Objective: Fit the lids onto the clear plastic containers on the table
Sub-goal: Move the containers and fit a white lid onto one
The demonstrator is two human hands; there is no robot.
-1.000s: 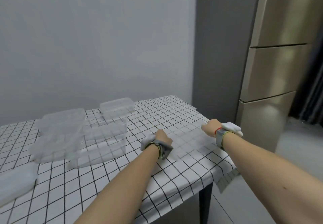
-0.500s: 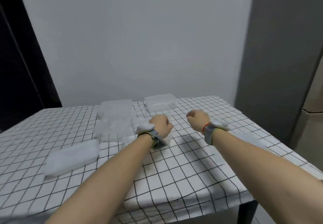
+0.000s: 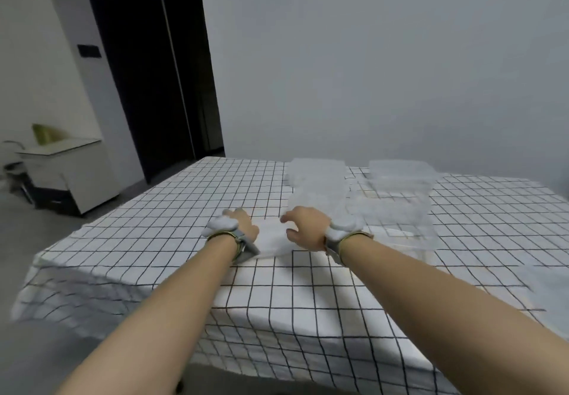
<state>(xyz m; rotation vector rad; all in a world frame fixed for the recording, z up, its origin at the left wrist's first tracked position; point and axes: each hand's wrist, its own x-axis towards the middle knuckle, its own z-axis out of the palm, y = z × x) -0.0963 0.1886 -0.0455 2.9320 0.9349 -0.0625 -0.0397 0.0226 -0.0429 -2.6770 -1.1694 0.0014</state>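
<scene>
A low, pale clear plastic piece (image 3: 274, 239) lies on the checked tablecloth between my hands; blur hides whether it is a lid or a shallow container. My left hand (image 3: 244, 225) sits at its left end with the fingers hidden. My right hand (image 3: 304, 228) hovers at its right end, fingers apart and curled. Behind stand clear containers: one stack (image 3: 317, 183), a second stack (image 3: 400, 179), and a larger clear box (image 3: 397, 225) just right of my right wrist.
The table (image 3: 138, 228) has a white cloth with a black grid; its left edge and near edge drop off close by. Another clear flat piece (image 3: 542, 283) lies at the right edge. A white cabinet (image 3: 70, 172) and a dark doorway (image 3: 147, 80) are to the left.
My view has swung left, away from the fridge toward the doorway. Both hands moved from the table's right side to the low clear piece on the left.
</scene>
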